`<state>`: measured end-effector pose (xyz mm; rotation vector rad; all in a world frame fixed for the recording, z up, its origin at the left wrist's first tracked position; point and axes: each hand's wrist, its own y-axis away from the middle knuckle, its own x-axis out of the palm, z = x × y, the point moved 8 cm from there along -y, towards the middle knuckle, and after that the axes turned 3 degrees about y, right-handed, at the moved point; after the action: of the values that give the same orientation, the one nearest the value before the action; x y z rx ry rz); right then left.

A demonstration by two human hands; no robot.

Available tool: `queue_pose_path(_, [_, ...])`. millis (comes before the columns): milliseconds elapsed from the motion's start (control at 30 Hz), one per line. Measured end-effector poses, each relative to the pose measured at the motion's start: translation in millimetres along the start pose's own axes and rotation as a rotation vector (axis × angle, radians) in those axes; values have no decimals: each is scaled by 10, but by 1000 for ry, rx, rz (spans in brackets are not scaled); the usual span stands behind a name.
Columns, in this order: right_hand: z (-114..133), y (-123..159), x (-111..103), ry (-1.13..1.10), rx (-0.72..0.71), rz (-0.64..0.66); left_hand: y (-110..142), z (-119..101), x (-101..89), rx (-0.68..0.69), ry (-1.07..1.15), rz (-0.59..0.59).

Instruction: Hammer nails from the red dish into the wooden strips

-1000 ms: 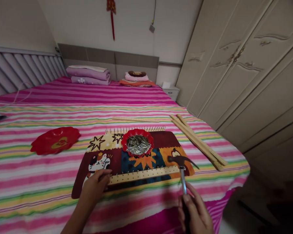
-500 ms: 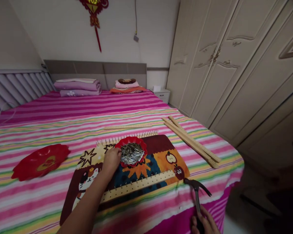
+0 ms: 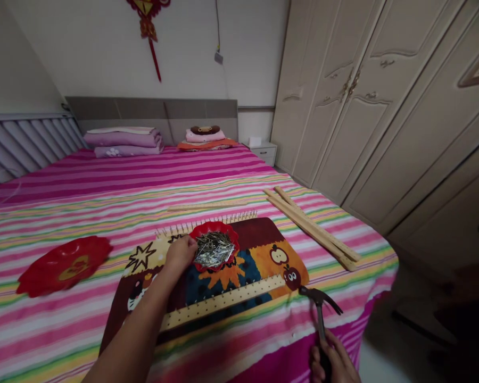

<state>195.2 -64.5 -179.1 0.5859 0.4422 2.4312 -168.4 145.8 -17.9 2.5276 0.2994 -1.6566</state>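
Note:
My left hand (image 3: 182, 250) is at the left rim of a red scalloped bowl (image 3: 235, 236) full of loose nails (image 3: 215, 249). Its fingers are curled together there, and what they pinch is hidden. In my right hand (image 3: 332, 357) is a claw hammer (image 3: 320, 308), gripped by its dark handle, its head low beside the mat's right corner. A wooden strip (image 3: 223, 302) with small nails along its far edge and rows of holes lies across the patterned mat (image 3: 263, 234). Behind the bowl, another strip (image 3: 175, 230) bristles with upright nails.
Several wooden strips (image 3: 311, 226) are stacked loosely on the right of the striped bed cover (image 3: 143, 210). One thin strip (image 3: 207, 206) lies farther back. A red plate (image 3: 66, 266) rests on the left. Tall wardrobe doors (image 3: 343, 106) stand beyond the bed's right edge.
My left hand left the near end of the front strip and reached forward to the bowl's rim. The hammer moved right and down, away from the strip. The view also shifted.

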Motion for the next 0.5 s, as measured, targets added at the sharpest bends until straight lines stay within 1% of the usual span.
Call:
queue_pose_path(67, [29,13,13,11,-10,24,158,137,-108,-12,127,-6])
queue_pose_path(100, [41,21,17,14,-13,36,266,229,-157,-32,244,-14])
queue_pose_path(167, [60,37,19,34,-21,53,528,464,-219,-123,638,-40])
queue_pose_path(200, [69,46,22,47,-26,62,671,584,-217,-182,814,-44])
queue_pose_path(233, [80,55,23,60,-32,67,815,701,-202,-245,943,-48])
queue_pose_path(267, [89,63,25,69,-34,69,953,809,-174,-304,1019,-48])
queue_pose_path(300, [95,68,27,73,-31,69,1077,906,-142,-350,1060,-50])
queue_pose_path(367, [102,73,32,73,-20,63,1271,1068,-65,-400,1079,-53])
queue_pose_path(433, [108,71,35,76,-14,51,1389,1199,19,-404,1061,-65])
queue_pose_path(500, [111,65,36,77,-16,44,1450,1307,89,-394,1011,-89])
